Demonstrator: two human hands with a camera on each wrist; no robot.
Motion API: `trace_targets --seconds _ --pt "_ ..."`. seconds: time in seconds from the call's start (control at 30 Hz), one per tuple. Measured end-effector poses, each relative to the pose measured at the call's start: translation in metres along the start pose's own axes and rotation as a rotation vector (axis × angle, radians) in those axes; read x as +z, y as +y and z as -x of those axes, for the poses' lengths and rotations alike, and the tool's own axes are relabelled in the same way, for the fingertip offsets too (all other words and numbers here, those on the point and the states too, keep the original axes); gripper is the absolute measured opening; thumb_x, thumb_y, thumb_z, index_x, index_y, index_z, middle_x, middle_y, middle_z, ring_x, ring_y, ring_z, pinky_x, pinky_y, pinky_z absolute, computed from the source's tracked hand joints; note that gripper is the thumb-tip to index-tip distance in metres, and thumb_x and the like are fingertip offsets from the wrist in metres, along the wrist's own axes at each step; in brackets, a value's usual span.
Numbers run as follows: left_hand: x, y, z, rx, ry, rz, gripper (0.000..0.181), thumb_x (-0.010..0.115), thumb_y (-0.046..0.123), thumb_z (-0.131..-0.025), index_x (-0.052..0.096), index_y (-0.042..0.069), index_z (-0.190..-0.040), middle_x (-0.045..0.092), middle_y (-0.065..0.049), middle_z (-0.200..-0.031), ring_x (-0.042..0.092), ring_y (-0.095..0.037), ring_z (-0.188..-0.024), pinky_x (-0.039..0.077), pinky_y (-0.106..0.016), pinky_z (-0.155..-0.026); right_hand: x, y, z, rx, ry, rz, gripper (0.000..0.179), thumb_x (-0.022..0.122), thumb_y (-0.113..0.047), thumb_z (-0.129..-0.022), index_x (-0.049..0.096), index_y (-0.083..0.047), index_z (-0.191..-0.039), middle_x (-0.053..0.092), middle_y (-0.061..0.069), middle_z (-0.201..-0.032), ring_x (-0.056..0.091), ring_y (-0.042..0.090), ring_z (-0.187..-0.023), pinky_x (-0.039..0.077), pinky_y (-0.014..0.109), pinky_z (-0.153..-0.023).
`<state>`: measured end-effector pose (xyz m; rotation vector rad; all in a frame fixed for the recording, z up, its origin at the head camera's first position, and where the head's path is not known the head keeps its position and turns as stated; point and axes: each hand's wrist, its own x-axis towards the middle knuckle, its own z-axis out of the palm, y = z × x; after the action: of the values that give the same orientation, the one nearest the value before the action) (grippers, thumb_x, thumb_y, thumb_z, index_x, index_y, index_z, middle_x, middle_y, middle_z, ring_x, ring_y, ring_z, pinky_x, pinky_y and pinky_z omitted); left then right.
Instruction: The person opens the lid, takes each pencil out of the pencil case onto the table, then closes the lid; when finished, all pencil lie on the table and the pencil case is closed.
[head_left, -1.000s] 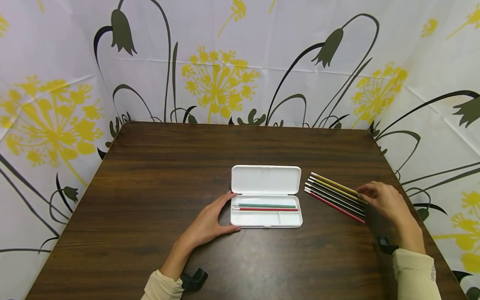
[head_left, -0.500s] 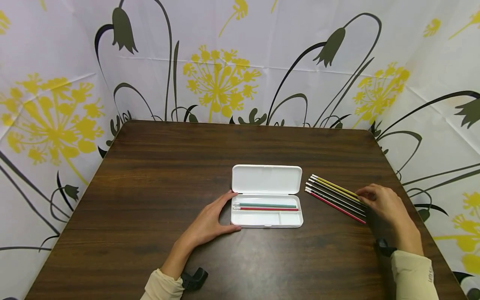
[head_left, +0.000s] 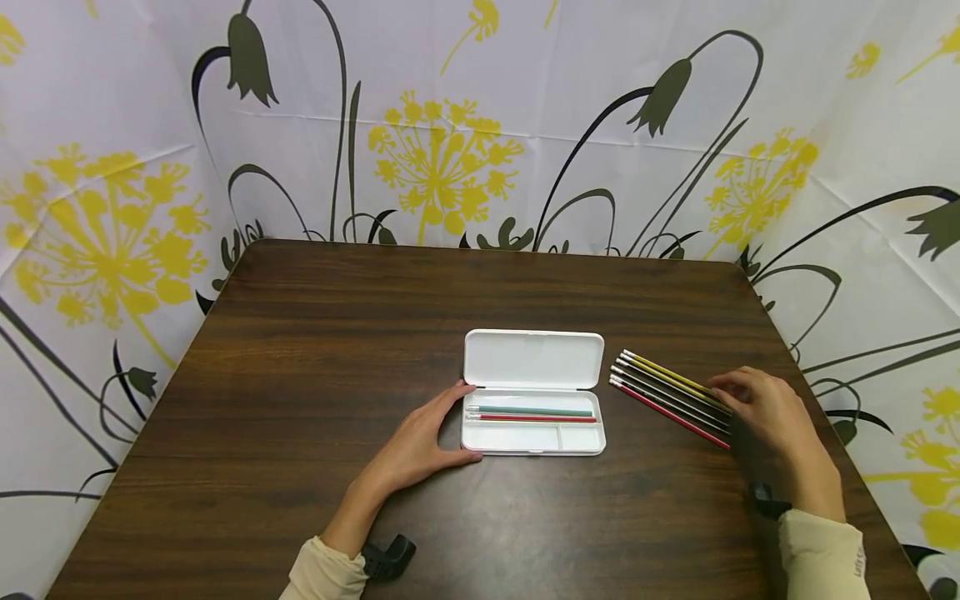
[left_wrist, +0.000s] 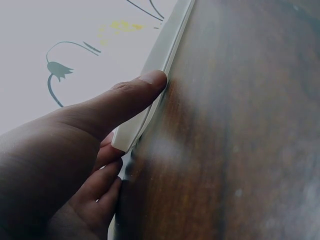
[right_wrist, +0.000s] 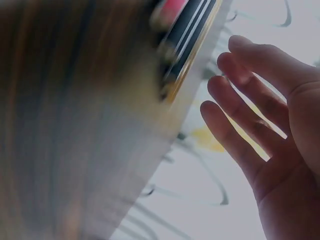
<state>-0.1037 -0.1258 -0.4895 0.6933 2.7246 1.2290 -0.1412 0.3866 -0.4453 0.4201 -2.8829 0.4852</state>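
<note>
A white pencil case (head_left: 517, 439) lies on the table with its lid (head_left: 532, 358) folded back. Inside it are a green pencil (head_left: 532, 411) and a red-coated pencil (head_left: 540, 419). My left hand (head_left: 412, 446) grips the case's left end, thumb at the front edge and fingers behind. To the right, several loose pencils lie slanted side by side: yellow pencils (head_left: 663, 371), dark ones and a red pencil (head_left: 667, 412). My right hand (head_left: 765, 412) is at their right ends, fingertips by the yellow ones. In the right wrist view its fingers (right_wrist: 235, 135) are relaxed and spread, apart from the pencils.
The dark wooden table (head_left: 337, 333) reaches back to a white curtain (head_left: 585, 75) printed with yellow and grey-green flowers. Its right edge runs close beside my right forearm. Each wrist wears a black camera mount (head_left: 388, 558).
The outermost yellow pencil has shifted nearer the others, narrowing the gap. My right hand has moved very slightly left. The left hand and the case stay as they were.
</note>
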Motion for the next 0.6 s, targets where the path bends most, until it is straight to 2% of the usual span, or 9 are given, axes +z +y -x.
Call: trace_targets --seconds 0.37,0.6 --pt "0.0 0.0 -0.001 -0.002 -0.003 0.0 0.093 0.085 0.045 -0.074 0.038 0.019 -0.15 0.034 -0.008 -0.155 0.035 -0.022 -0.139 0.035 -0.047 -0.107 0.026 -0.075 -0.024 -0.188 0.055 -0.05 0.016 0.08 -0.012 -0.082 0.076 -0.013 -0.097 0.066 -0.001 -0.091 0.062 0.021 -0.076 0.049 0.044 -0.064" --pt "0.0 0.0 0.0 0.007 0.001 -0.002 0.092 0.084 0.045 -0.074 0.038 0.02 -0.15 0.034 -0.007 -0.155 0.035 -0.02 -0.139 0.035 -0.047 -0.107 0.051 -0.12 -0.038 -0.336 0.024 -0.109 0.018 0.082 -0.015 -0.08 0.077 -0.014 -0.097 0.067 -0.003 -0.092 0.062 0.016 -0.077 0.051 0.038 -0.068"
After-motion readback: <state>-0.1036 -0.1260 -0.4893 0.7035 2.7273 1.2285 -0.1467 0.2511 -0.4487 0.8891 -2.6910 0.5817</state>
